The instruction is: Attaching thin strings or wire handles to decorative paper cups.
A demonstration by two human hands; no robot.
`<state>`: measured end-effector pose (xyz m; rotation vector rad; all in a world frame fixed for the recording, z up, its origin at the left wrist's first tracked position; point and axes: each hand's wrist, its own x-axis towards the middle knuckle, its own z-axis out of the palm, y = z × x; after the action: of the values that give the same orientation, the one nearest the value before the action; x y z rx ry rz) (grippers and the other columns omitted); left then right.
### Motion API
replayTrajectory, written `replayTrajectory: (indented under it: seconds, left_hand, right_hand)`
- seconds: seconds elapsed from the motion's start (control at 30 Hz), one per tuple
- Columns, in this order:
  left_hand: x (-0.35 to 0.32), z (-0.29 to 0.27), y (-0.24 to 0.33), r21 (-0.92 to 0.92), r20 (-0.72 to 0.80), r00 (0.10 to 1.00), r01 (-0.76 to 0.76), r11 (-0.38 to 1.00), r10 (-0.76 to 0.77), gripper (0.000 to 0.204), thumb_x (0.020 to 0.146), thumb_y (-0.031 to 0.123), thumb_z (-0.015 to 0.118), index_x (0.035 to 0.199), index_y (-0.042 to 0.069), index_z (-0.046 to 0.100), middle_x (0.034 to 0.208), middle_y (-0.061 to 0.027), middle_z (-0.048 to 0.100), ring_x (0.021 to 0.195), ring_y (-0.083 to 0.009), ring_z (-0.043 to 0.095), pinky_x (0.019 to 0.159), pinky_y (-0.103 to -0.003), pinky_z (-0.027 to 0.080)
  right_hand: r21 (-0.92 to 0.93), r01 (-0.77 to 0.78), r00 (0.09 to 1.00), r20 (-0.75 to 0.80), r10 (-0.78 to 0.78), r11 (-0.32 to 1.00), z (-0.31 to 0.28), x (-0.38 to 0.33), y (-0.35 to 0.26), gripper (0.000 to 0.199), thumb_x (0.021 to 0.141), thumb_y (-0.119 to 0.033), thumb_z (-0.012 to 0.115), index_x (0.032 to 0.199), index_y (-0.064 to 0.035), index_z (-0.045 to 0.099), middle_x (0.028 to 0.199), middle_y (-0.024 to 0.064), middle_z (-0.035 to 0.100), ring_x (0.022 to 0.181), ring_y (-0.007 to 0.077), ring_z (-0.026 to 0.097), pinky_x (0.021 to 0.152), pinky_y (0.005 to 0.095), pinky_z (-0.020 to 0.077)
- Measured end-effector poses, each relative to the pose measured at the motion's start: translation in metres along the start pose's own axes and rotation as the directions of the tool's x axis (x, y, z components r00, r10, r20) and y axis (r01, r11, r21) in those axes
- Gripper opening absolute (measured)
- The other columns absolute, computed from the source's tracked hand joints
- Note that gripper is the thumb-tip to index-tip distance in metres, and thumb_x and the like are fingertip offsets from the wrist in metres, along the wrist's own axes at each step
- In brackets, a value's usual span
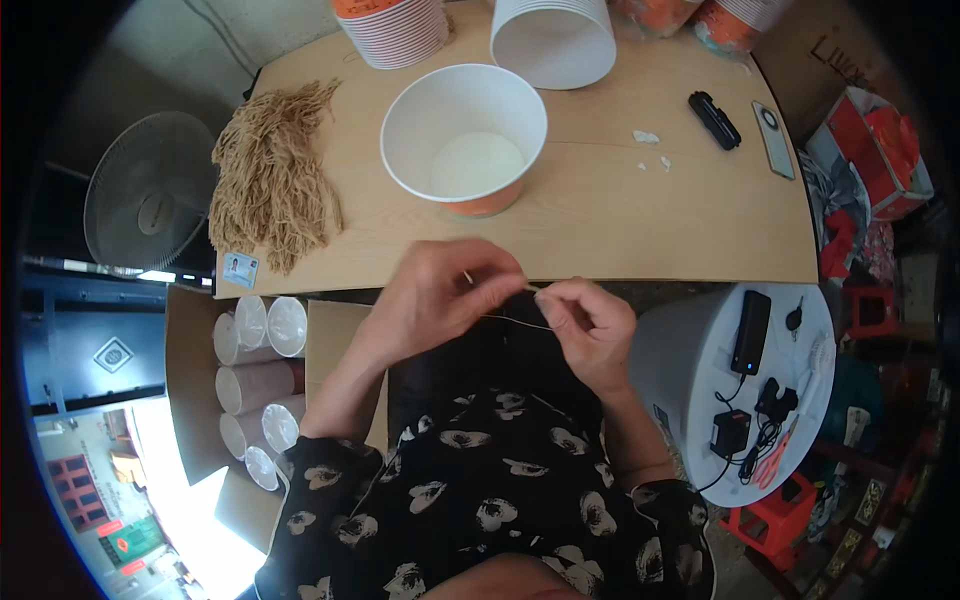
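Both hands meet just off the table's near edge, in front of my lap. Between the fingertips of my left hand (430,300) and my right hand (592,325) runs a thin tan cord (518,321). Each hand pinches it, and a loose length sags below the fingers. A large bundle of similar tan cords (275,170) lies on the left of the table. Beyond my hands stands a wide paper bucket (405,140), white inside and orange outside, its mouth facing up.
On the wooden table (640,230) are stacked buckets (400,35), a tipped white bucket (555,45), white scraps (646,136), a black device (714,120) and a phone (773,140). A carton of wrapped cups (255,390) stands left; a round white stand (690,400) with chargers and scissors (773,460) stands right.
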<state>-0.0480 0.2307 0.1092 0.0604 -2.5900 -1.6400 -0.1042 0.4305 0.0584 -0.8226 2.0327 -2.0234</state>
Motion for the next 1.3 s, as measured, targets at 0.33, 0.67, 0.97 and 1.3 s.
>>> replayTrajectory:
  seconds: [0.33, 0.67, 0.97, 1.3]
  left_hand:
    - [0.067, -0.016, 0.010, 0.698, -0.171, 0.905, -0.167, 0.696, 0.388, 0.014, 0.084, 0.012, 0.076, 0.095, 0.005, 0.075, 0.084, -0.0119, 0.071, 0.081, -0.0272, 0.068, 0.075, -0.038, 0.052]
    - [0.032, -0.060, 0.003, 0.313, -0.270, 0.940, -0.120, 0.942, 0.210, 0.013, 0.089, 0.008, 0.075, 0.100, 0.000, 0.076, 0.090, -0.0108, 0.075, 0.081, -0.0165, 0.071, 0.076, -0.029, 0.054]
    - [0.029, -0.062, -0.003, 0.375, -0.265, 0.925, -0.163, 0.913, 0.274, 0.014, 0.087, 0.012, 0.077, 0.096, 0.001, 0.076, 0.084, -0.0106, 0.075, 0.078, -0.0200, 0.072, 0.074, -0.032, 0.053]
    - [0.029, -0.052, -0.001, 0.442, -0.249, 0.913, -0.189, 0.877, 0.323, 0.014, 0.086, 0.014, 0.077, 0.093, 0.002, 0.076, 0.081, -0.0111, 0.074, 0.076, -0.0243, 0.070, 0.079, -0.035, 0.049]
  right_hand:
    - [0.076, 0.216, 0.935, -0.305, -0.183, 0.974, 0.008, 0.060, 0.008, 0.006, 0.093, 0.001, 0.070, 0.098, 0.0043, 0.069, 0.076, -0.0045, 0.058, 0.065, 0.0003, 0.046, 0.057, 0.0160, 0.0358]
    - [-0.058, 0.354, 0.909, -0.212, -0.358, 0.933, 0.047, 0.085, 0.005, 0.006, 0.092, 0.005, 0.067, 0.098, 0.0066, 0.068, 0.077, 0.0002, 0.062, 0.067, 0.0022, 0.054, 0.057, 0.0185, 0.0439]
    - [-0.115, 0.354, 0.907, -0.203, -0.370, 0.928, 0.056, 0.091, 0.002, 0.005, 0.088, 0.004, 0.070, 0.092, 0.0037, 0.066, 0.073, 0.0045, 0.064, 0.062, 0.0076, 0.059, 0.054, 0.0226, 0.0463]
    - [-0.125, 0.290, 0.930, -0.198, -0.311, 0.949, 0.050, 0.087, 0.002, 0.007, 0.085, 0.003, 0.071, 0.087, 0.0014, 0.065, 0.071, 0.0072, 0.064, 0.058, 0.0105, 0.061, 0.052, 0.0246, 0.0465]
